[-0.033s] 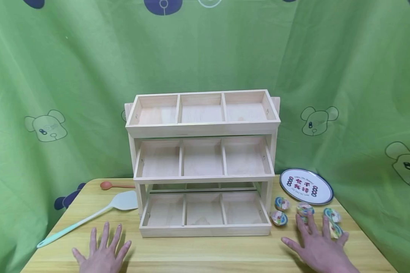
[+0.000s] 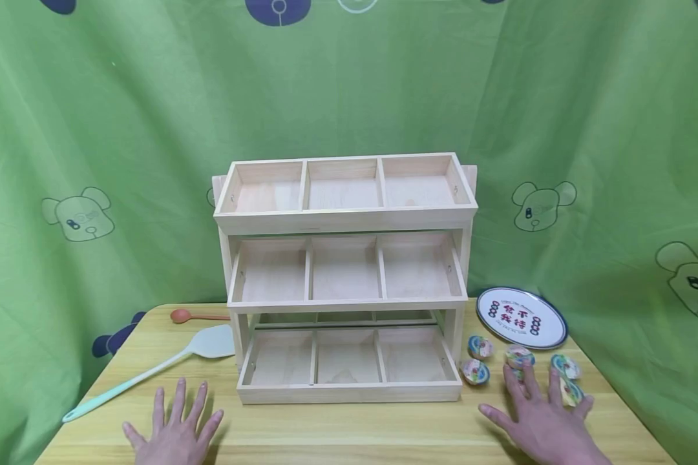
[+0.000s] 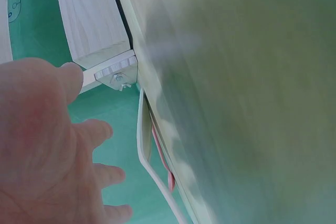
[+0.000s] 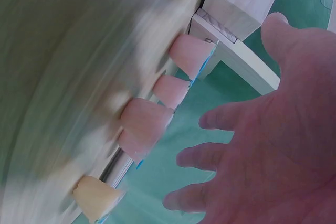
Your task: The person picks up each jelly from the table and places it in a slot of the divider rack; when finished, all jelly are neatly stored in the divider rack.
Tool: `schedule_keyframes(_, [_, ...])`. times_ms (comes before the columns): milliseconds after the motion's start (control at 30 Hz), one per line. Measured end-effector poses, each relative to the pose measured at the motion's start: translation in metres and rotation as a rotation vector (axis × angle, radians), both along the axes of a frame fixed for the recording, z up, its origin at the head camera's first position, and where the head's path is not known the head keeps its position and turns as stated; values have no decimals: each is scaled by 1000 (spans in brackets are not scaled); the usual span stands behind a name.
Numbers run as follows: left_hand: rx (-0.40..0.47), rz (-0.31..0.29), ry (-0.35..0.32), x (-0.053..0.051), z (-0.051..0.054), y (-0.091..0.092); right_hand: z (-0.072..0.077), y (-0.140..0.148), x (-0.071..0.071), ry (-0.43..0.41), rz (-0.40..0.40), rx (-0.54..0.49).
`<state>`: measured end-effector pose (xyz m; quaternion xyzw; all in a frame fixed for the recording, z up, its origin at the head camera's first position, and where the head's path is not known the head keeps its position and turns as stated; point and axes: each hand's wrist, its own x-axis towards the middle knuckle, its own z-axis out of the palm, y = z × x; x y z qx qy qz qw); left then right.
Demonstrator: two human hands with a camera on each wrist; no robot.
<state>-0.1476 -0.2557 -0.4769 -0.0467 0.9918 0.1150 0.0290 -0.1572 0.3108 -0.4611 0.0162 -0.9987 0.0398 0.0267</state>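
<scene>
Both hands are held low over the front of the table, fingers spread and holding nothing. My left hand (image 2: 174, 429) is at the front left, nearest to a spatula (image 2: 212, 342) with a white blade and mint handle. At the front right, my right hand (image 2: 543, 423) reaches toward several small jelly-like cups (image 2: 475, 371) with colourful printed lids. Its fingers partly cover some of them in the head view; in the right wrist view the cups (image 4: 146, 121) stand apart from the fingertips (image 4: 210, 119). A three-tier wooden rack (image 2: 349, 392) with divided trays stands between the hands.
An orange-red spoon (image 2: 181, 316) lies at the back left, its handle running toward the rack. Back right, an oval white plate (image 2: 522, 332) with a dark rim and red lettering lies by the table edge. A green curtain (image 2: 349, 84) hangs behind and beside the wooden table (image 2: 349, 429).
</scene>
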Motion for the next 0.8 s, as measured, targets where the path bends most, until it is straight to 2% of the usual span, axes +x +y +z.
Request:
schedule_keyframes(300, [3,8,16,0,0,2,2,0,0,-7,-3,-26])
schedule_keyframes(467, [17,-16,152,-1,6,4,9,-2,2,70,34,-2])
schedule_keyframes(567, [133,20,186,-3,13,5,15,-2,2,150,79,-7])
schedule_keyframes(700, [450,101,190,-7,22,7,22,4,1,273,178,-77])
schedule_keyframes(800, [616,129,247,-10,24,11,24,14,0,304,226,-117])
